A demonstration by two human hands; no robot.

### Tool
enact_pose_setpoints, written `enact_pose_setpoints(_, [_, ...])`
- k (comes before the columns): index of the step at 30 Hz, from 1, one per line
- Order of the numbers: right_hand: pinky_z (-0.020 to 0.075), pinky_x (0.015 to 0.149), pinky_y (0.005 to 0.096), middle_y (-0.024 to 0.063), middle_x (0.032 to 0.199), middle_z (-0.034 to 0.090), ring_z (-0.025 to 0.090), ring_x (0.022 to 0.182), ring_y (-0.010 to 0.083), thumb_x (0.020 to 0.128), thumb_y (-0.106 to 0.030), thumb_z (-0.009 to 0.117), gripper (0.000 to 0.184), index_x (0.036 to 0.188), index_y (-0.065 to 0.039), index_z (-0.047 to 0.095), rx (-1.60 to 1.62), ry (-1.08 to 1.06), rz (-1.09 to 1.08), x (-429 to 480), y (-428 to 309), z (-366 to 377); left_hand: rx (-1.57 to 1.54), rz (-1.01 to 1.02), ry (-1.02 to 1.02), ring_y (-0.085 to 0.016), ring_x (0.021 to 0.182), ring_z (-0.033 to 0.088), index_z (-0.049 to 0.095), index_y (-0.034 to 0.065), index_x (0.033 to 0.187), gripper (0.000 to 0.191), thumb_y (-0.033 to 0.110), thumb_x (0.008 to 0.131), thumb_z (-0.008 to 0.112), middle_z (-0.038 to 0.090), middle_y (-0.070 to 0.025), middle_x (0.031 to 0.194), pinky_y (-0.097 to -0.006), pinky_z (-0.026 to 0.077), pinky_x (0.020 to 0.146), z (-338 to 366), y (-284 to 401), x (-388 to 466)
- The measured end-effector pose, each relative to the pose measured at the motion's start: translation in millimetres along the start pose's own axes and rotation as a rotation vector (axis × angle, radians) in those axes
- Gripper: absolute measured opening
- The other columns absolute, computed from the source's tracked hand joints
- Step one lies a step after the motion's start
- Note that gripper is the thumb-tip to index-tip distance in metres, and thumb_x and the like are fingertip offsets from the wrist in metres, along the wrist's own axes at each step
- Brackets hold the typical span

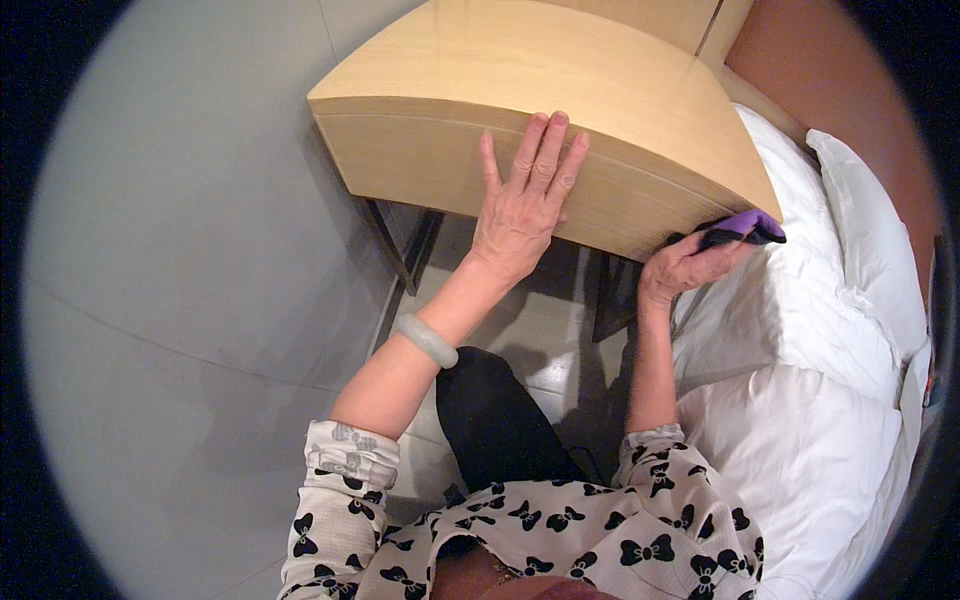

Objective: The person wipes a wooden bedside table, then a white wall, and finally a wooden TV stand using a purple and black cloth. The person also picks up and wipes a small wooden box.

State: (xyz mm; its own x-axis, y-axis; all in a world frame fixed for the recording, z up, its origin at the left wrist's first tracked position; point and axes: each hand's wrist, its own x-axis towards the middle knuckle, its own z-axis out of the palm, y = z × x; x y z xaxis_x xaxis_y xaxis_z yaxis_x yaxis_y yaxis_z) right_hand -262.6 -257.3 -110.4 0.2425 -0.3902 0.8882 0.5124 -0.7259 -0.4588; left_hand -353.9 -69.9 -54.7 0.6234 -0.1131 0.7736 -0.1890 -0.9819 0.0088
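Observation:
A light wood bedside table point(555, 52) with dark legs stands before me, its front drawer panel point(420, 154) facing my body. My left hand point(517, 199) lies flat against that panel, fingers spread and pointing up to the top edge. At the panel's right end, my right hand point(686, 266) holds a purple and black cloth point(750, 225) against the corner. Part of the cloth is hidden behind the fingers. A pale bangle point(427, 341) circles my left wrist.
On the right, a bed with white bedding point(810, 442) and a white pillow point(870, 240) sits close beside the table. A grey wall point(187, 225) rises on the left. Light floor tiles point(551, 330) show beneath the table, near my dark-clothed leg point(502, 420).

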Motion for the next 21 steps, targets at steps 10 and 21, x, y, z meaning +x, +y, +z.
enact_pose_setpoints(10, [0.0109, 0.112, 0.0565, 0.0119, 0.146, 0.039, 0.033, 0.136, 0.0333, 0.087, -0.025, 0.041, 0.047, 0.131, -0.015, 0.052, 0.024, -0.219, -0.474, -30.8, 8.5, 2.7, 0.048, 0.029, -0.005, -0.028, 0.144, 0.014, 0.02, 0.0172, 0.149, 0.105, 0.026, 0.063, 0.079, 0.014, -0.0104, 0.156, -0.064, 0.015, 0.108, 2.7, -4.1, -0.3])
enact_pose_setpoints(21, [0.0151, 0.111, 0.0529, 0.0128, 0.136, 0.047, 0.043, 0.126, 0.031, 0.084, -0.032, 0.053, 0.055, 0.135, -0.013, 0.048, -0.021, -0.301, -0.632, 12.8, -76.0, 30.1, 0.078, 0.021, 0.001, -0.029, 0.143, 0.017, 0.026, 0.0105, 0.146, 0.089, 0.024, 0.072, 0.073, 0.02, -0.0116, 0.154, -0.0618, 0.015, 0.11, 10.4, -27.1, -30.0])
